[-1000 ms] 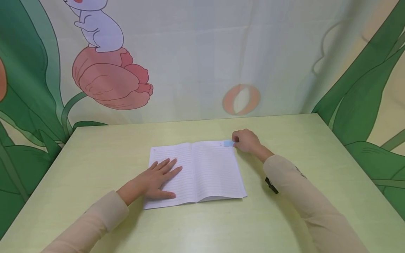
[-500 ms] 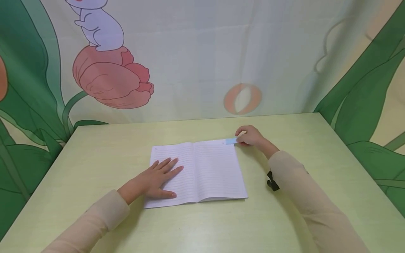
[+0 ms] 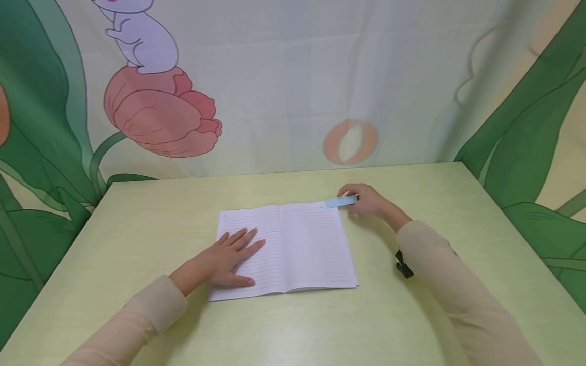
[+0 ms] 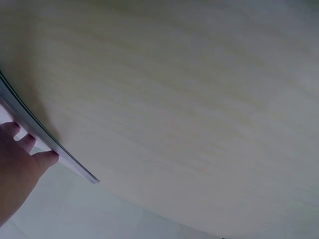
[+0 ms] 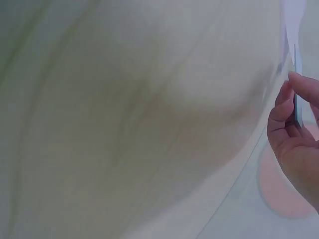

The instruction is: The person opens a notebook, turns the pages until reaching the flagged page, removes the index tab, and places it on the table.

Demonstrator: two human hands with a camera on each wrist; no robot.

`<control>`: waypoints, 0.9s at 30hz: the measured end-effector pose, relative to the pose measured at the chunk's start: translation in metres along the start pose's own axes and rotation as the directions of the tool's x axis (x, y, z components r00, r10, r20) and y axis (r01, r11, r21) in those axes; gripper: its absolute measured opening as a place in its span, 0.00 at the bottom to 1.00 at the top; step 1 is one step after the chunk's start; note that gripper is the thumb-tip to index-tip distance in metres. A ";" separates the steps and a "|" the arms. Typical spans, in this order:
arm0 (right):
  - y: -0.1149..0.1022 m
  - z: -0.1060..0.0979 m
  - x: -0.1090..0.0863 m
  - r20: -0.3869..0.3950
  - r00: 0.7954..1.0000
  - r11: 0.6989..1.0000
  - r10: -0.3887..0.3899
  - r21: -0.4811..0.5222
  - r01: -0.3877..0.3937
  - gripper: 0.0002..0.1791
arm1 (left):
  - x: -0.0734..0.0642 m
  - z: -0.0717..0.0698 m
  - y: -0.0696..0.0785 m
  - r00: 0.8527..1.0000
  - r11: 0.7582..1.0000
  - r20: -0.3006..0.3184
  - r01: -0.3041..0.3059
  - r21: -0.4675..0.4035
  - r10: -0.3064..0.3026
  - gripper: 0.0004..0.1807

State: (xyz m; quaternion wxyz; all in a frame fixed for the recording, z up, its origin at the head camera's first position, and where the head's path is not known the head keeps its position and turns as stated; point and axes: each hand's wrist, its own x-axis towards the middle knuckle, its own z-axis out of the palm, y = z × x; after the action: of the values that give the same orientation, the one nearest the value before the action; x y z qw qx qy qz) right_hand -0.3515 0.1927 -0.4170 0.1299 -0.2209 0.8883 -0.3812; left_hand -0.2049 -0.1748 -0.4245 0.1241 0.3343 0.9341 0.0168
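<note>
An open notebook [image 3: 311, 249] with lined white pages lies on the table. My left hand [image 3: 227, 259] rests flat on its left page, fingers spread; in the left wrist view its fingertips show past the notebook's edge [image 4: 37, 122]. At the far right corner of the right page, my right hand [image 3: 370, 201] pinches a thin light blue strip [image 3: 338, 202] between thumb and fingers. The strip's left end overlaps that page corner, and the rest sticks out to the right. Seen edge-on in the right wrist view, the strip [image 5: 298, 112] passes between the thumb and curled fingers.
The pale wooden table [image 3: 293, 335] extends around the notebook on all sides. Behind its far edge hangs a curtain [image 3: 274, 101] printed with a rabbit, flowers and leaves. A black strap piece [image 3: 404, 264] hangs beneath the right sleeve.
My right hand has shifted slightly right, and a longer stretch of the blue strip shows beyond the page corner. The right page's near corner lies flatter. My left hand stays put.
</note>
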 end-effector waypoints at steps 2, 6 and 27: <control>0.001 0.000 -0.001 -0.010 0.999 0.997 -0.031 -0.073 0.030 0.24 | 0.000 0.000 0.000 1.000 1.000 0.003 0.000 0.002 0.000 0.49; 0.003 0.000 -0.004 -0.038 0.996 0.981 -0.080 -0.178 0.072 0.20 | -0.001 0.000 0.000 1.000 1.000 0.004 0.004 -0.004 -0.004 0.49; 0.001 0.001 -0.004 -0.189 0.972 0.976 -0.141 -0.193 0.104 0.10 | 0.000 0.000 0.000 1.000 1.000 0.006 0.003 -0.008 -0.003 0.49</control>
State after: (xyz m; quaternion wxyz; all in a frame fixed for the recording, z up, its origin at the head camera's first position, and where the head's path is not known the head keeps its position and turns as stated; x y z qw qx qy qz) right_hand -0.3473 0.1946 -0.4185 -0.0055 -0.2468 0.9125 -0.3264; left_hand -0.2046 -0.1747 -0.4242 0.1284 0.3324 0.9341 0.0195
